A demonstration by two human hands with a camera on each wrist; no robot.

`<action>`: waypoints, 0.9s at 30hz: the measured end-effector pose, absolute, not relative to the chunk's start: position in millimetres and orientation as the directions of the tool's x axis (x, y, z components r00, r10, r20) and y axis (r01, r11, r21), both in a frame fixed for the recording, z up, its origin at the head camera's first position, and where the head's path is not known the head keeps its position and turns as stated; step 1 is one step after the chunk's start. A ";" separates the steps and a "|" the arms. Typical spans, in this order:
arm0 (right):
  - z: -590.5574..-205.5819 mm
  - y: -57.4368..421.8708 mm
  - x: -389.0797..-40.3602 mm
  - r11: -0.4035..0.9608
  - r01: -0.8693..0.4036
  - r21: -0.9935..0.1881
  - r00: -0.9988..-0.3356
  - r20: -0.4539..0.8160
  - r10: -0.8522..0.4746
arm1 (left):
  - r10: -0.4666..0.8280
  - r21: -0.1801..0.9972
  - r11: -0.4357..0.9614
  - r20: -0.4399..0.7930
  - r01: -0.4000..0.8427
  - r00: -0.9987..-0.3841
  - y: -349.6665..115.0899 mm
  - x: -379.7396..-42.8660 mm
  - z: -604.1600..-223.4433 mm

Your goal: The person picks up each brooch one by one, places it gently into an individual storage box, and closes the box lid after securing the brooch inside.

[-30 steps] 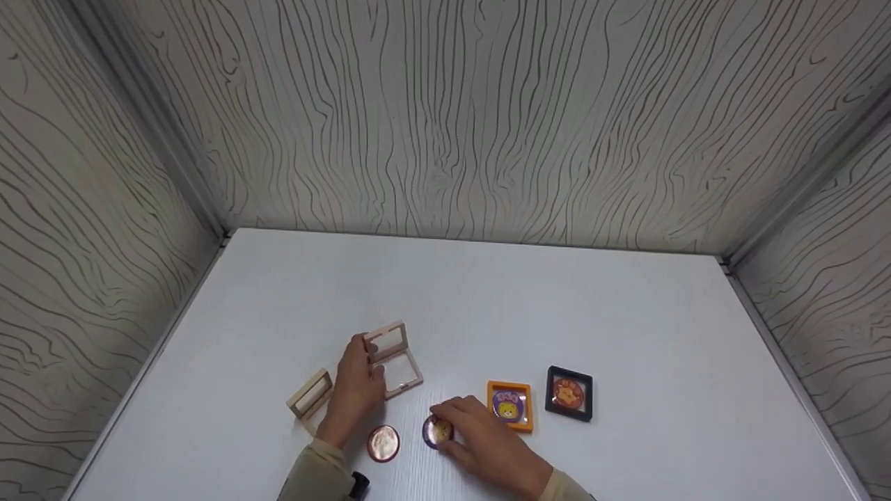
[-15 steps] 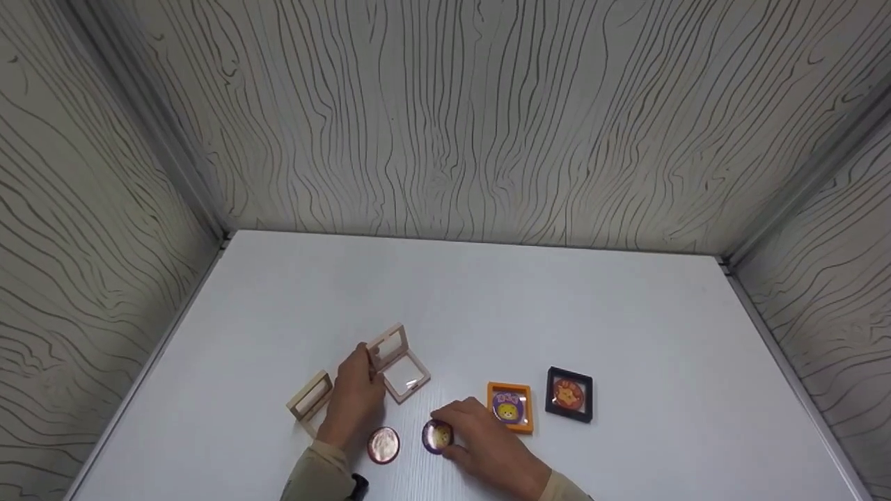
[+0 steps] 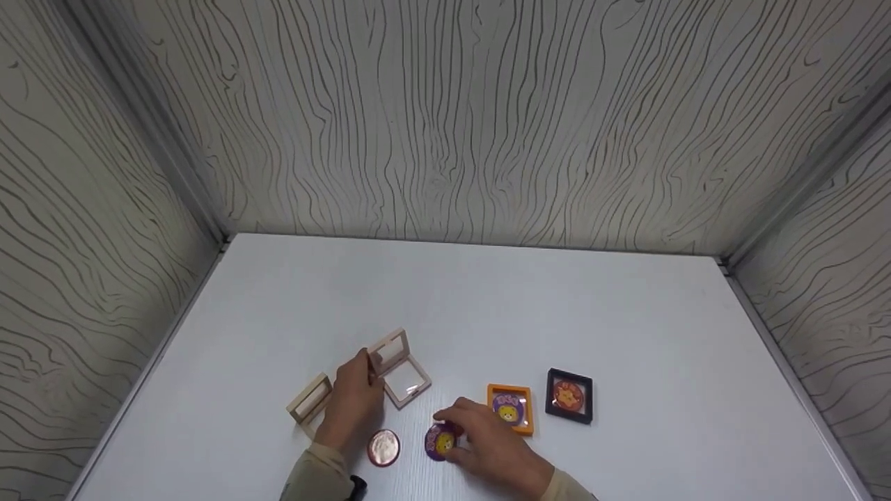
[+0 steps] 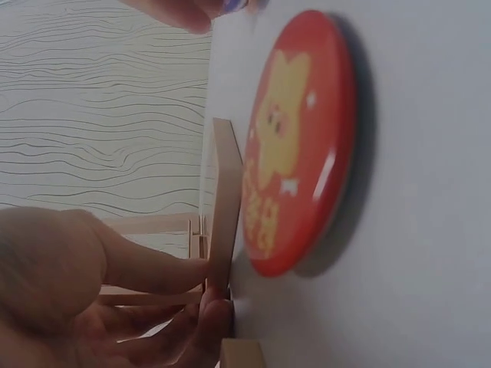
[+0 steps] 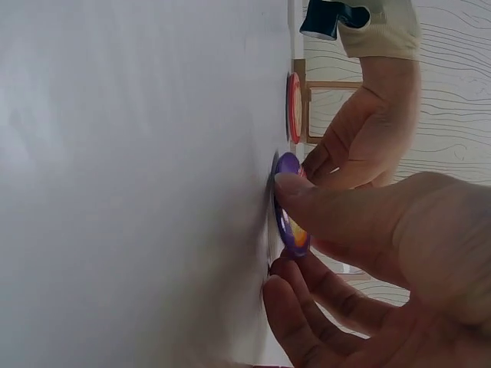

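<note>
My left hand (image 3: 353,400) grips the left side of a pale pink display frame (image 3: 405,381), unfolded with its lid raised. In the left wrist view the thumb presses the frame's edge (image 4: 225,207), with fingers bent beneath it. My right hand (image 3: 491,442) pinches a round purple button badge (image 3: 437,440) with a yellow bear face, thumb on one side and fingers on the other. The right wrist view shows this badge (image 5: 287,163) tilted, close over the table. Between the hands lies a red-rimmed badge (image 3: 383,447); its yellow star figure shows in the left wrist view.
A second, beige frame (image 3: 310,400) stands unfolded left of my left hand, partly hidden by it. Beyond my right hand lie an orange frame (image 3: 509,387) with a purple bear badge and a black frame (image 3: 571,419) with an orange-red badge. Wood-patterned walls (image 3: 445,125) enclose the white table (image 3: 626,313).
The pink frame has turned and shifted slightly right in my left hand. The purple badge has moved slightly toward me and tipped, so its bear face shows more clearly.
</note>
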State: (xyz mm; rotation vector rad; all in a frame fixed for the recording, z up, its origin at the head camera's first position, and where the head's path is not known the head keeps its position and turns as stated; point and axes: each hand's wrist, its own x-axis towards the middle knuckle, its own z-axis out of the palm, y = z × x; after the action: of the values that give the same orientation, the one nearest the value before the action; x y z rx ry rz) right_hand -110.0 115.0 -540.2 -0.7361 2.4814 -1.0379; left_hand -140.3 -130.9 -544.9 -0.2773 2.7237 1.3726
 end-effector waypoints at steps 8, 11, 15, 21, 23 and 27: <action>-537.7 115.5 -110.9 0.604 -0.317 -0.731 -0.802 -0.134 -0.582 | -0.093 0.770 0.625 -0.084 -0.124 -0.992 -130.5 -140.9 -544.2; -535.2 110.4 -110.5 0.640 -0.321 -0.698 -0.801 -0.162 -0.577 | -0.102 0.760 0.637 -0.084 -0.130 -0.991 -131.1 -141.5 -544.1; -531.7 99.6 -110.8 0.679 -0.368 -0.636 -0.791 -0.170 -0.588 | -0.109 0.761 0.632 -0.101 -0.147 -0.989 -131.9 -143.0 -544.4; -531.3 91.0 -112.9 0.692 -0.398 -0.602 -0.788 -0.162 -0.594 | -0.101 0.776 0.610 -0.127 -0.163 -0.987 -130.3 -142.9 -544.8; -532.2 90.7 -114.0 0.685 -0.394 -0.613 -0.786 -0.162 -0.596 | -0.101 0.773 0.614 -0.125 -0.161 -0.987 -130.4 -142.4 -544.7; -533.0 90.9 -116.7 0.677 -0.360 -0.642 -0.785 -0.183 -0.592 | -0.100 0.767 0.620 -0.131 -0.165 -0.986 -131.4 -141.4 -543.4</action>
State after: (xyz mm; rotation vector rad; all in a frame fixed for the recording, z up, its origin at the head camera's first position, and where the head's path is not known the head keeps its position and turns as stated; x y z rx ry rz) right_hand -116.7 90.9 -533.0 -0.7463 2.5141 -0.8476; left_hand -141.4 -131.4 -543.4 -0.2261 2.7598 1.3181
